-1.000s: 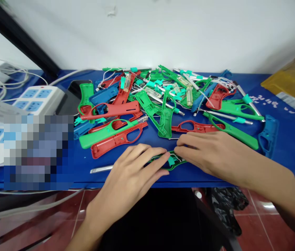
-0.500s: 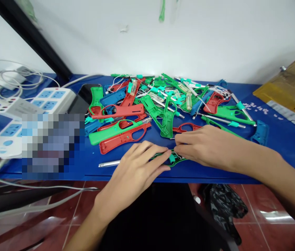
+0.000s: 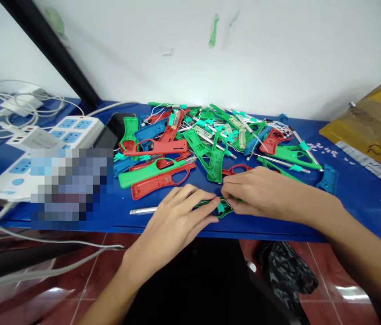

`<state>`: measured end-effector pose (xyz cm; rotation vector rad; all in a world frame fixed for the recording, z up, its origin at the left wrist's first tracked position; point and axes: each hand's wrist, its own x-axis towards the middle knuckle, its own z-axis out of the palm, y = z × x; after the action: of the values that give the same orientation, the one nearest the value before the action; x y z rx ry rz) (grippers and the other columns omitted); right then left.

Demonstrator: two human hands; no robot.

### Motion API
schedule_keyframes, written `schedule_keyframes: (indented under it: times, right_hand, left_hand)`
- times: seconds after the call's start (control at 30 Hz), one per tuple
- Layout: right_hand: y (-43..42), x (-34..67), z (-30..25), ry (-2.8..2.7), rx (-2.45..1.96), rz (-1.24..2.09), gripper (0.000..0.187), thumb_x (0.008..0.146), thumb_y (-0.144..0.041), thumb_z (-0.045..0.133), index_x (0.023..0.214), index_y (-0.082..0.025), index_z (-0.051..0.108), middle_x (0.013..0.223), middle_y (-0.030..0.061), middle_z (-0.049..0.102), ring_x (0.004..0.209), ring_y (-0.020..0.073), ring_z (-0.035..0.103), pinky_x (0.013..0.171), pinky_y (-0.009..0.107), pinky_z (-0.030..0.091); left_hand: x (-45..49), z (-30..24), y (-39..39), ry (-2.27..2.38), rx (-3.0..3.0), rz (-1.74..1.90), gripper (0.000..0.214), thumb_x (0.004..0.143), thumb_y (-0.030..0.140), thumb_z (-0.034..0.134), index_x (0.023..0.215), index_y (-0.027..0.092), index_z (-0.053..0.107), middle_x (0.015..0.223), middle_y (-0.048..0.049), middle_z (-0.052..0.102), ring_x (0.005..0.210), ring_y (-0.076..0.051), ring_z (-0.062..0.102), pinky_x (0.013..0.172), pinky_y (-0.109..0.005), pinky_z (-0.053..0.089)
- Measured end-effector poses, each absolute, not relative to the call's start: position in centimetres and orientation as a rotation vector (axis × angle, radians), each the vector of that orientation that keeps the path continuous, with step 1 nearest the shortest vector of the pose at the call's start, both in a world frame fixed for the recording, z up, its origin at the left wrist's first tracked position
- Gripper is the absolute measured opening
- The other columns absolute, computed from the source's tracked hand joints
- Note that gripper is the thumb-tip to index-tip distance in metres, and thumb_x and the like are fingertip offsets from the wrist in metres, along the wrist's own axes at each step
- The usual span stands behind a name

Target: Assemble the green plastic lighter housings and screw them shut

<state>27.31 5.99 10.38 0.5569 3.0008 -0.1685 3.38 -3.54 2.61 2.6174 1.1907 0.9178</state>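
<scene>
Near the table's front edge lies a green stick-lighter half-shell (image 3: 222,214), its inside facing up, with a teal trigger (image 3: 221,207) and a white wire showing. My left hand (image 3: 180,221) is closed over it, fingertips against its edge beside the trigger. A silver metal lighter tube (image 3: 143,210) sticks out to the left from under that hand. My right hand (image 3: 251,192) has its thumb and fingers pinched together at the shell's right part, touching it. What lies between those fingertips is hidden.
Behind my hands spreads a pile of red, green and blue lighter shells (image 3: 163,146) with tubes, wires and clear fuel tanks. At left are a white power strip (image 3: 85,127), cables and a blurred-out item (image 3: 75,189). A taped carton (image 3: 379,131) stands at right on the blue table (image 3: 355,216).
The camera view has shifted slightly, so the scene sits a little lower. My right hand's fingertips have moved slightly over the shell; the left hand keeps its hold.
</scene>
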Motion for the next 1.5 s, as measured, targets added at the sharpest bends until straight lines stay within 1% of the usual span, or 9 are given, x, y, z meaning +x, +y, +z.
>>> schedule_keyframes:
  times: [0.17, 0.4, 0.63, 1.03, 1.17, 1.27, 1.33, 1.4, 1.5]
  right_hand:
    - [6.6, 27.6, 9.8, 3.048, 0.727, -0.552, 0.013, 0.098, -0.012, 0.068, 0.088, -0.02, 0.065, 0.086, 0.0003, 0.072, 0.068, 0.0138, 0.06, 0.066, 0.029, 0.037]
    - [7.2, 27.1, 8.8, 2.977, 0.872, -0.823, 0.011, 0.091, -0.01, 0.068, 0.087, -0.02, 0.067, 0.073, -0.0041, 0.064, 0.063, 0.0121, 0.054, 0.065, 0.028, 0.035]
    - [7.1, 27.1, 8.6, 2.949, 0.928, -0.877, 0.008, 0.091, -0.011, 0.069, 0.089, -0.019, 0.067, 0.071, -0.0049, 0.063, 0.062, 0.011, 0.053, 0.063, 0.026, 0.035]
    - [7.4, 27.3, 8.6, 2.926, 0.933, -0.923, 0.007, 0.096, -0.017, 0.069, 0.092, -0.019, 0.064, 0.075, -0.0032, 0.068, 0.062, 0.0112, 0.056, 0.063, 0.027, 0.038]
    - [6.8, 27.9, 9.2, 2.998, 0.933, -0.795, 0.005, 0.105, -0.023, 0.065, 0.104, -0.019, 0.068, 0.092, 0.0028, 0.076, 0.073, 0.0161, 0.065, 0.068, 0.03, 0.046]
    - [4.4, 28.8, 9.3, 3.181, 1.017, -0.627, 0.016, 0.113, -0.029, 0.059, 0.122, -0.02, 0.068, 0.119, 0.0101, 0.078, 0.102, 0.0241, 0.075, 0.084, 0.036, 0.056]
    - [2.3, 29.6, 8.8, 3.284, 1.065, -0.54, 0.018, 0.114, -0.029, 0.057, 0.127, -0.022, 0.068, 0.133, 0.0129, 0.075, 0.122, 0.0276, 0.073, 0.097, 0.04, 0.059]
    - [0.2, 30.3, 7.8, 3.322, 1.162, -0.48, 0.017, 0.114, -0.027, 0.059, 0.127, -0.024, 0.07, 0.138, 0.0134, 0.074, 0.128, 0.0285, 0.072, 0.101, 0.042, 0.06]
    - [-1.5, 31.2, 5.7, 3.351, 1.342, -0.465, 0.015, 0.111, -0.026, 0.065, 0.125, -0.024, 0.071, 0.136, 0.0124, 0.075, 0.123, 0.0286, 0.073, 0.101, 0.044, 0.061]
  left_hand:
    - [3.4, 2.7, -3.6, 1.194, 2.623, 0.9, 0.033, 0.111, 0.032, 0.067, 0.141, 0.019, 0.071, 0.134, -0.0068, 0.079, 0.112, -0.026, 0.069, 0.096, -0.044, 0.055]
    - [3.5, 2.8, -3.6, 1.186, 2.644, 0.892, 0.034, 0.111, 0.03, 0.067, 0.143, 0.019, 0.07, 0.135, -0.0068, 0.079, 0.11, -0.025, 0.067, 0.096, -0.045, 0.057]
    - [3.4, 2.8, -3.7, 1.174, 2.65, 0.898, 0.035, 0.111, 0.027, 0.067, 0.144, 0.02, 0.068, 0.136, -0.0067, 0.078, 0.109, -0.025, 0.064, 0.094, -0.045, 0.057]
    - [3.4, 2.6, -3.7, 1.202, 2.67, 0.832, 0.035, 0.11, 0.029, 0.068, 0.145, 0.021, 0.07, 0.141, -0.0077, 0.076, 0.117, -0.026, 0.066, 0.102, -0.046, 0.055]
    - [3.4, 2.7, -3.7, 1.21, 2.681, 0.801, 0.037, 0.112, 0.031, 0.067, 0.147, 0.02, 0.07, 0.142, -0.0092, 0.076, 0.119, -0.027, 0.066, 0.105, -0.047, 0.054]
    - [3.4, 2.7, -3.6, 1.207, 2.68, 0.766, 0.038, 0.112, 0.034, 0.065, 0.148, 0.019, 0.069, 0.143, -0.0097, 0.075, 0.12, -0.027, 0.065, 0.103, -0.047, 0.054]
    - [3.4, 2.7, -3.6, 1.212, 2.679, 0.755, 0.038, 0.112, 0.035, 0.065, 0.147, 0.02, 0.07, 0.144, -0.0103, 0.075, 0.119, -0.027, 0.066, 0.103, -0.047, 0.055]
    - [3.5, 2.8, -3.5, 1.222, 2.668, 0.754, 0.037, 0.113, 0.036, 0.064, 0.146, 0.02, 0.07, 0.144, -0.0114, 0.075, 0.12, -0.027, 0.067, 0.103, -0.047, 0.055]
    - [3.3, 2.9, -3.5, 1.192, 2.616, 0.786, 0.04, 0.112, 0.037, 0.065, 0.149, 0.022, 0.068, 0.147, -0.0123, 0.074, 0.124, -0.028, 0.069, 0.108, -0.049, 0.056]
